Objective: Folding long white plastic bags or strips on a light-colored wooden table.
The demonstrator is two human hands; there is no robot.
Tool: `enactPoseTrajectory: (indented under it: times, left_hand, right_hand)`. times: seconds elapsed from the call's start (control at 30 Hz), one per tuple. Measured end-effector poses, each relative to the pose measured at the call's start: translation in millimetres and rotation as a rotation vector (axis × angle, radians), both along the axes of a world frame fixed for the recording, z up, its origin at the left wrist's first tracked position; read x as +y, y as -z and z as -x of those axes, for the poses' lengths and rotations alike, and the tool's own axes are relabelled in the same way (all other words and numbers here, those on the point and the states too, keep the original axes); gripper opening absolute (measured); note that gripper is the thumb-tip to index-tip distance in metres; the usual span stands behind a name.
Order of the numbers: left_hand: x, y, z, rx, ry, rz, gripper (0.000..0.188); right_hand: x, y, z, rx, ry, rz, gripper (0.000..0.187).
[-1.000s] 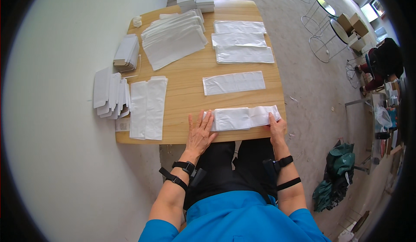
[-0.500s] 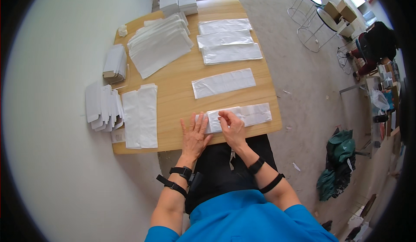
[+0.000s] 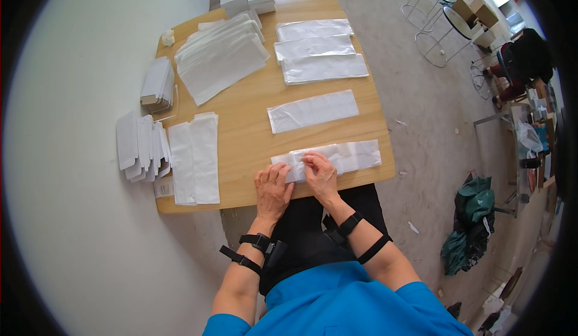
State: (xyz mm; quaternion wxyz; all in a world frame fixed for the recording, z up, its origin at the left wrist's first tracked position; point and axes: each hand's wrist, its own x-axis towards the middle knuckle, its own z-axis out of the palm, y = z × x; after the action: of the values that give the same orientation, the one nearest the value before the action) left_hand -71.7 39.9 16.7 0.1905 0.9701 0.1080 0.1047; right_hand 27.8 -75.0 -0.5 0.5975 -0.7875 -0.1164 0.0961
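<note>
A long, thin white sheet, folded into a strip, lies along the table's near edge in front of me. A shorter, slightly see-through white layer rests on its left half. My left hand is at the strip's left end, its fingers bent and drawn together at the layer's edge. Beside it, my right hand pinches at the top of the layer with thumb and fingertips. What exactly lies between the fingertips is partly hidden. Just beyond the hands lies another flat white strip.
On the wooden table are overlapping folded white sheets, a fanned pile of larger white sheets and a white folded sheet. Flat white cartons stand along the left wall. A seated person is at far right.
My left hand has gone from lying flat with fingers spread to bent fingers at the strip's left end. The right hand has shifted slightly and its fingertips have come down onto the layer.
</note>
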Motion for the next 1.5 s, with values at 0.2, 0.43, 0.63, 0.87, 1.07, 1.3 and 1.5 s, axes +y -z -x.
enactPoseTrajectory:
  times: [0.2, 0.43, 0.63, 0.87, 1.07, 1.3, 1.5]
  left_hand:
    - [-8, 9, 1, -0.118, -0.073, -0.023, 0.021]
    - [-11, 11, 2, -0.204, -0.322, 0.382, 0.007]
    - [-15, 19, 1, -0.564, -0.753, 1.152, 0.010]
    - [-31, -5, -8, -0.676, -0.659, 1.313, 0.010]
    - [-40, -43, -19, -0.442, -0.177, 0.479, 0.007]
    - [-54, -25, -32, -0.324, -0.216, 0.289, 0.015]
    - [-42, 0, -31, -0.235, -0.270, 0.222, 0.015]
  right_hand:
    - [3, -2, 10, -0.103, -0.088, 0.057, 0.020]
    - [5, 0, 13, -0.142, -0.055, 0.139, 0.021]
    - [9, -1, 14, -0.142, -0.051, 0.153, 0.020]
    - [3, -27, 12, -0.245, -0.066, 0.092, 0.020]
    - [-18, -60, -5, 0.571, -0.004, -0.275, 0.033]
    - [-36, -13, -28, 0.145, 0.086, 0.185, 0.033]
    - [-37, 3, -28, 0.060, 0.106, 0.244, 0.030]
